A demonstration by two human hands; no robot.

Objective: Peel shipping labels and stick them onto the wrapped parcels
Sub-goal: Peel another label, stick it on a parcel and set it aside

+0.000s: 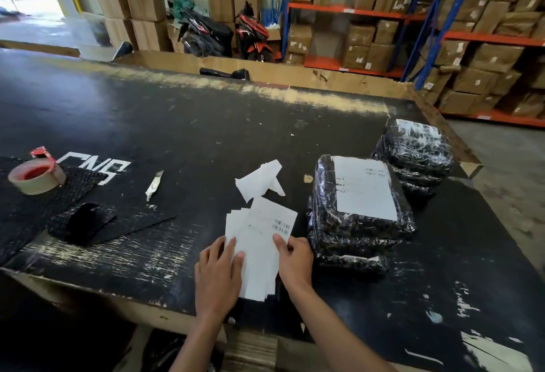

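A fanned stack of white shipping labels (pixel 259 242) lies on the black worktable (pixel 206 135) near its front edge. My left hand (pixel 219 277) rests flat on the stack's left side, fingers straight. My right hand (pixel 295 259) pinches the right edge of the top label, thumb on top near the barcode. Just right of the labels stands a pile of black bubble-wrapped parcels (pixel 354 224), the top one bearing a white label. A second pile of wrapped parcels (pixel 415 153) sits behind it, also labelled on top.
Crumpled white backing papers (pixel 261 178) lie beyond the labels. A tape roll on a red dispenser (pixel 37 175), a small cutter (pixel 154 184) and black wrap sheets (pixel 85 221) sit on the left. Cardboard boxes, racks and two motorbikes stand behind the table.
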